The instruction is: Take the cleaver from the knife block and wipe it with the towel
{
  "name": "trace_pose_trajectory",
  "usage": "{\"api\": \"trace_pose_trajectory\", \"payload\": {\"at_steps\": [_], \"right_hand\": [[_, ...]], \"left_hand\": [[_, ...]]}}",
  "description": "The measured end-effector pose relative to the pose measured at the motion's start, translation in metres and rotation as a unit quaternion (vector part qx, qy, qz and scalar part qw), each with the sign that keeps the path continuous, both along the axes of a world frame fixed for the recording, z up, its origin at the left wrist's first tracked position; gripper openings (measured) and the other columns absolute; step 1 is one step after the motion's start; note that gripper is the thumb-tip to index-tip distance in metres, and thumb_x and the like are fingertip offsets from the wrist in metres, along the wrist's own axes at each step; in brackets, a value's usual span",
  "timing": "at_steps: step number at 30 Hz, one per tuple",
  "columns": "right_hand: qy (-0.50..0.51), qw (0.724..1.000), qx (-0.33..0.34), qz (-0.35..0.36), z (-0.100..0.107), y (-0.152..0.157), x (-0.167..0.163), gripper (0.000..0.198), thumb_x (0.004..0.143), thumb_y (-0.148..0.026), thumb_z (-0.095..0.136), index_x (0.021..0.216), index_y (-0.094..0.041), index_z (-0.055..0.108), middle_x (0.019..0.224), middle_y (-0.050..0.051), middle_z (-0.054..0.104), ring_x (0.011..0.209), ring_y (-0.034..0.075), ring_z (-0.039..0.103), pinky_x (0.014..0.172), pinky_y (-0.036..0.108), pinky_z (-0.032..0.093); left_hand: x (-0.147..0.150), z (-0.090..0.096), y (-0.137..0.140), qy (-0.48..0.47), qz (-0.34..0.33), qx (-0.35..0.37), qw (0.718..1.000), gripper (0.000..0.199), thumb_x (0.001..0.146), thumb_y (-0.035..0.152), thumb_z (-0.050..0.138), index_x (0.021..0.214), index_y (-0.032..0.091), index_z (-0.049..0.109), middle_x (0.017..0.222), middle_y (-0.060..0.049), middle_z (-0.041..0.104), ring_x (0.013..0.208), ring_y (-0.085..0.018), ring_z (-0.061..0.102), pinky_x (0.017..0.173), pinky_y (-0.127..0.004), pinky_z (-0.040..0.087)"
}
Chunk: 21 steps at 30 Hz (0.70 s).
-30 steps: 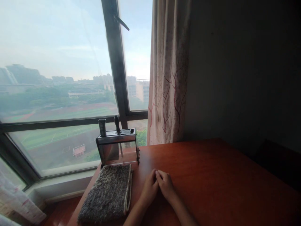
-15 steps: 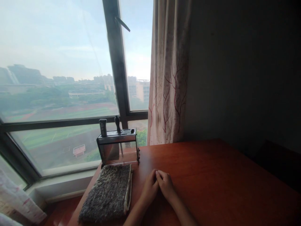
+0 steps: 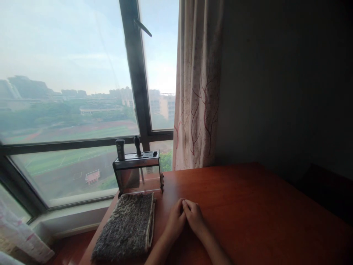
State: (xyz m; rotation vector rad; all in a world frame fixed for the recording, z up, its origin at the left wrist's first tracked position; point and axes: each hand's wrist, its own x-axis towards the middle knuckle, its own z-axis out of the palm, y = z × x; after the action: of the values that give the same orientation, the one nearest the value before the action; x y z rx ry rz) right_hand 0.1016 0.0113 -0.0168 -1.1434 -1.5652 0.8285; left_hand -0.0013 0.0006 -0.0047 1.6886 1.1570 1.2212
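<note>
Left hand [image 3: 176,214], right hand [image 3: 194,216] — touching, folded cloth [image 3: 125,226]

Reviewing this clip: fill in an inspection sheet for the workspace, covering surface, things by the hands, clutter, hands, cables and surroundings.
Surface: reddish-brown table, smooth, with a sheen near the window.
Things by the hands: folded grey shaggy cloth, flat on the table, beside the left forearm.
Clutter: clear-sided holder behind the cloth, with two black handles sticking up.
Hands: left hand and right hand touch each other; no held thing visible.
Cables: nothing seen.
Surroundings: patterned curtain right of the window; dark wall beyond, details lost in shadow.
</note>
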Motion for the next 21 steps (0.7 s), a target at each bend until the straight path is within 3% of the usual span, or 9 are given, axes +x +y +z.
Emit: {"api": "trace_pose_trajectory", "payload": {"at_steps": [21], "right_hand": [[0.003,1.0,0.002,0.002,-0.0004,0.0,0.0007,0.048,0.092,-0.049,0.037,0.061,-0.018,0.057,0.06,0.002,0.057,0.056,0.016,0.047,0.055,0.026,0.036]], "left_hand": [[0.0004,0.0058,-0.0029,-0.017,0.0,-0.004,1.0,0.008,0.076,0.023,0.055,0.082,0.018,0.059,0.082,-0.005,0.068,0.078,-0.022,0.059,0.072,-0.03,0.045]]}}
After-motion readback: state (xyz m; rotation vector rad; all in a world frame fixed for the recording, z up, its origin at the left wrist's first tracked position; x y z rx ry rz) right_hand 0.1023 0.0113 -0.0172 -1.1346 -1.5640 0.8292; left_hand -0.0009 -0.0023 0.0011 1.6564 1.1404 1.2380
